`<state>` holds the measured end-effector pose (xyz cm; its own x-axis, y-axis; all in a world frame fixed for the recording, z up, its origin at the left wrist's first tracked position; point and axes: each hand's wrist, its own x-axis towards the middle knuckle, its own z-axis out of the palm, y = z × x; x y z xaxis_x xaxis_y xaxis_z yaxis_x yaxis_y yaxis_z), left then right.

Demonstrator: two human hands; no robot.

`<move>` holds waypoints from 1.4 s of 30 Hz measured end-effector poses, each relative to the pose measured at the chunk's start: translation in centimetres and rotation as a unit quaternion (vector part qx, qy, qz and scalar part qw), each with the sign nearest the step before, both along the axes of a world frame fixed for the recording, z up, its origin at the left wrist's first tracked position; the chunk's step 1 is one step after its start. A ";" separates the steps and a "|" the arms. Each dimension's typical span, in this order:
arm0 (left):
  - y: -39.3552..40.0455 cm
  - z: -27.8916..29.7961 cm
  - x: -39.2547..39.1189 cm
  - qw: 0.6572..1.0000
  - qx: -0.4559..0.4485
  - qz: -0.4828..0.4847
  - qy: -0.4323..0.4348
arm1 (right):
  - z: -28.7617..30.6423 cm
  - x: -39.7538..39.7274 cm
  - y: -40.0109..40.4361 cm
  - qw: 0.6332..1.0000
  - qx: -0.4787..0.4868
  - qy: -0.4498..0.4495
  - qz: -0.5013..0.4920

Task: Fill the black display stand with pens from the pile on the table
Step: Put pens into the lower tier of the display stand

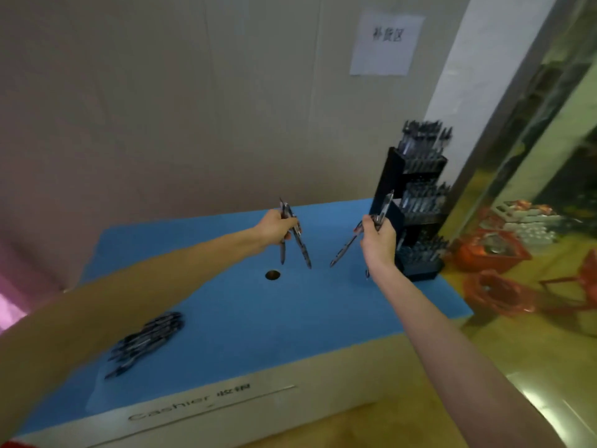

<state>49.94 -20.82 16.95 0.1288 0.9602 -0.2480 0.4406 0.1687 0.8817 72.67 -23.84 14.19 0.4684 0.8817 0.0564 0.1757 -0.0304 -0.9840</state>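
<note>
The black display stand [392, 176] rises at the far right corner of the blue table [258, 318], its three tiers holding several upright pens. A pile of dark pens [147, 342] lies near the table's front left. My left hand [274, 229] grips two pens [298, 239] that splay downward above the table's middle. My right hand [378, 242] grips pens [382, 210] just left of the stand; one points up toward the stand, another [344, 248] slants down to the left.
A round hole [272, 275] opens in the table top below my left hand. Orange baskets [491, 250] stand on the floor at the right, beyond the table edge. A beige wall with a paper sign [386, 43] closes off the back.
</note>
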 end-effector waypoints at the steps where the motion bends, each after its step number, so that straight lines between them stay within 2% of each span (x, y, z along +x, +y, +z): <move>1: -0.5 0.1 1.4 1.000 0.003 -0.011 0.001 | 0.4 1.6 -0.8 1.000 0.003 -0.011 -0.019; 8: -2.4 1.7 11.6 0.999 0.035 -0.038 -0.012 | 3.0 13.4 -4.4 0.995 0.031 -0.056 -0.078; 16: -0.7 3.4 23.8 0.999 0.031 0.024 -0.032 | 4.6 29.2 -4.4 0.995 0.049 -0.028 -0.082; 21: 0.7 4.1 30.2 0.997 0.072 0.026 -0.010 | 6.1 36.7 -3.2 0.995 0.062 -0.027 -0.077; 26: 2.6 4.0 33.3 0.992 0.098 0.043 0.072 | 6.4 40.2 -1.4 0.996 0.080 -0.028 -0.036; 32: 6.1 3.2 35.5 0.984 0.119 0.077 0.109 | 4.9 41.6 3.3 0.997 0.082 -0.011 0.002; 39: 9.1 0.6 37.3 0.972 0.187 0.062 0.132 | 3.1 42.0 8.6 0.993 0.087 -0.038 0.076; 42: 9.8 -0.7 37.4 0.956 0.228 0.050 0.180 | 2.2 41.5 10.4 0.984 0.108 -0.075 0.120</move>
